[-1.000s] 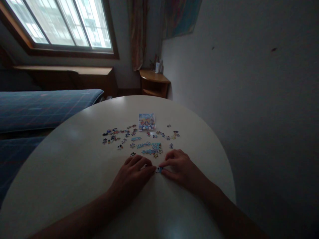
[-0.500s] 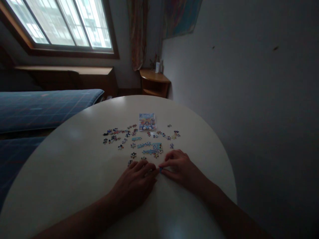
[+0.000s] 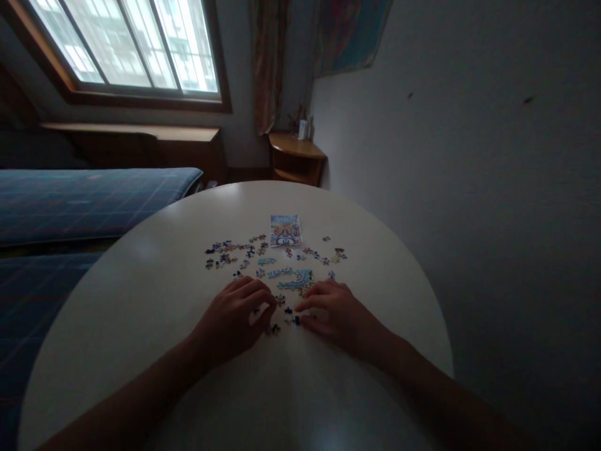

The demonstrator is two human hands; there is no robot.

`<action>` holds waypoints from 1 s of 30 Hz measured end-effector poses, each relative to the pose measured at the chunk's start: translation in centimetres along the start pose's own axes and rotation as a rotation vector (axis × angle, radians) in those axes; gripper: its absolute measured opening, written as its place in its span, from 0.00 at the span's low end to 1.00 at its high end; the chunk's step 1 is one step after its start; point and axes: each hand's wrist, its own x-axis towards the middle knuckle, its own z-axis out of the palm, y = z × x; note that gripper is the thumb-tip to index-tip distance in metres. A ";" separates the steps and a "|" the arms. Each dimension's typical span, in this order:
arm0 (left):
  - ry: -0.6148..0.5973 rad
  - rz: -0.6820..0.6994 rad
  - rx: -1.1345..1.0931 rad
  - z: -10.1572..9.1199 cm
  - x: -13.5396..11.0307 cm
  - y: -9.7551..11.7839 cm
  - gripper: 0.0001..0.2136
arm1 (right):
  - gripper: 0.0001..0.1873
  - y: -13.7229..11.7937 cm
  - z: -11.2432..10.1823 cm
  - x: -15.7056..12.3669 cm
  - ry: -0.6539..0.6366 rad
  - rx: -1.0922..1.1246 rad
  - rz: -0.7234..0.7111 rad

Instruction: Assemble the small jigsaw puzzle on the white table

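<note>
Left hand (image 3: 235,319): drawn back from the right since half a second earlier; thumb and forefinger spread, curved apart.
Right hand (image 3: 335,310): thumb and forefinger near each other, a dark piece (image 3: 297,320) at the thumb; whether pinched, could not be told.
Loose pieces (image 3: 288,311): uncovered between the hands, on the counter (image 3: 263,401); seemingly left free for sorting or joining.
Joined section (image 3: 295,285): lay just beyond, untouched by the left.
Packet (image 3: 285,232): farther back, printed; heading too small to read. No brand legible.
</note>
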 end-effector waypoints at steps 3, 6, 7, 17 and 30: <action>-0.097 0.110 -0.065 -0.2 0.0 0.6 0.05 | 0.11 -1.1 0.4 1.2 -0.030 -0.064 0.017; -0.202 0.223 -0.129 -0.5 -0.1 1.2 0.04 | 0.12 -1.8 0.7 2.1 -0.087 -0.133 0.078; -0.219 0.246 -0.143 -0.6 -0.1 1.3 0.04 | 0.11 -1.9 0.7 2.3 -0.103 -0.147 0.094; -0.331 0.326 -0.159 -0.8 -0.6 2.0 0.07 | 0.05 -2.1 0.0 3.1 -0.116 0.041 0.213; -0.428 0.266 -0.071 0.1 -0.3 2.1 0.26 | 0.10 2.9 0.4 -1.9 0.062 0.494 0.358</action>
